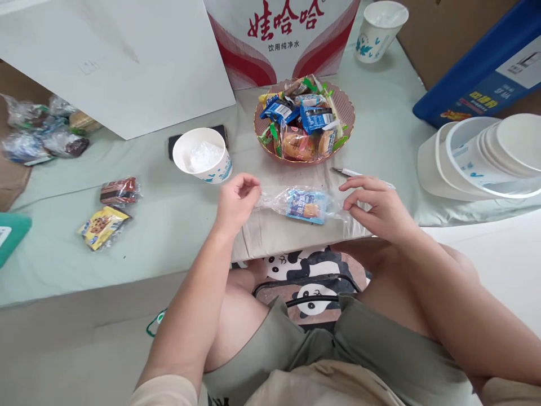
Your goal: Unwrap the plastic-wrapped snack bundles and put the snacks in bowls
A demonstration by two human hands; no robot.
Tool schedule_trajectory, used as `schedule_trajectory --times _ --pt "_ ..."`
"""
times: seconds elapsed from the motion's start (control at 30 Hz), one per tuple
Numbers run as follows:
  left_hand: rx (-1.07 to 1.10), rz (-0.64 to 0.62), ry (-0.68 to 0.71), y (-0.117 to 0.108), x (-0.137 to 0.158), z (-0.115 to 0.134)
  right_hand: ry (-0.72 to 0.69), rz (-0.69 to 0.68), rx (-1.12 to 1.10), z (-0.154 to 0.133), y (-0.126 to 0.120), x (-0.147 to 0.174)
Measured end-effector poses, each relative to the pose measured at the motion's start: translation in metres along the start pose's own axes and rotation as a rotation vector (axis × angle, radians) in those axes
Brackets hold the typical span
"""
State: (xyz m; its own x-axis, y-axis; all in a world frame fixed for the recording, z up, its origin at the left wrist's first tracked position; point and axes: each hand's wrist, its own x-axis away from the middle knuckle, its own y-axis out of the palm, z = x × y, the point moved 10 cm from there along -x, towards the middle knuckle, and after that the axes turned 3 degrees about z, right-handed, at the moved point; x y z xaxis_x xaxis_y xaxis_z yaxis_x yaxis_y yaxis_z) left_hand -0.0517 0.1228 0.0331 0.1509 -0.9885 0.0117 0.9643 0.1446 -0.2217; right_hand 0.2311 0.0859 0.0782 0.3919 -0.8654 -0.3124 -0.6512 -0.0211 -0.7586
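A blue snack packet [305, 205] lies inside a clear plastic bag [274, 198] near the table's front edge. My left hand [240, 202] pinches the gathered left end of this bag between thumb and fingertips. At the bag's right end, my right hand [377, 207] has its fingers apart and bent, with fingertips close to the plastic; whether they touch it I cannot tell. Just behind the right hand lies a pen [347, 171], partly covered by the fingers. A paper cup [202, 155] with crumpled clear plastic inside stands beyond my left hand.
Behind the bag sits a pinkish bowl [262, 148] heaped with wrapped snacks. A red wrapped snack [119, 192] and a yellow cookie packet [102, 226] lie at left. White tubs [437, 160] with stacked cups stand right. A phone [172, 148] lies behind the near cup.
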Motion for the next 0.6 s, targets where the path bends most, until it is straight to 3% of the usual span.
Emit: schedule_trajectory --times 0.13,0.23,0.33,0.4,0.5,0.6 --pt "0.02 0.184 0.034 -0.031 -0.002 0.002 0.185 -0.006 0.249 0.042 -0.015 0.014" --pt "0.058 0.242 0.008 -0.043 -0.003 0.0 0.257 0.168 0.382 0.044 -0.039 0.017" --pt "0.081 0.094 0.013 -0.031 -0.005 0.006 0.148 0.197 0.219 0.011 -0.029 0.007" --pt "-0.031 -0.106 0.061 -0.012 0.001 0.016 0.017 0.049 0.116 -0.019 0.0 -0.001" --pt "-0.285 -0.342 0.149 0.009 0.02 0.025 -0.094 -0.122 0.161 -0.045 0.036 0.0" --pt "-0.33 -0.359 0.215 0.008 0.034 0.03 -0.116 -0.157 0.106 -0.046 0.039 0.004"
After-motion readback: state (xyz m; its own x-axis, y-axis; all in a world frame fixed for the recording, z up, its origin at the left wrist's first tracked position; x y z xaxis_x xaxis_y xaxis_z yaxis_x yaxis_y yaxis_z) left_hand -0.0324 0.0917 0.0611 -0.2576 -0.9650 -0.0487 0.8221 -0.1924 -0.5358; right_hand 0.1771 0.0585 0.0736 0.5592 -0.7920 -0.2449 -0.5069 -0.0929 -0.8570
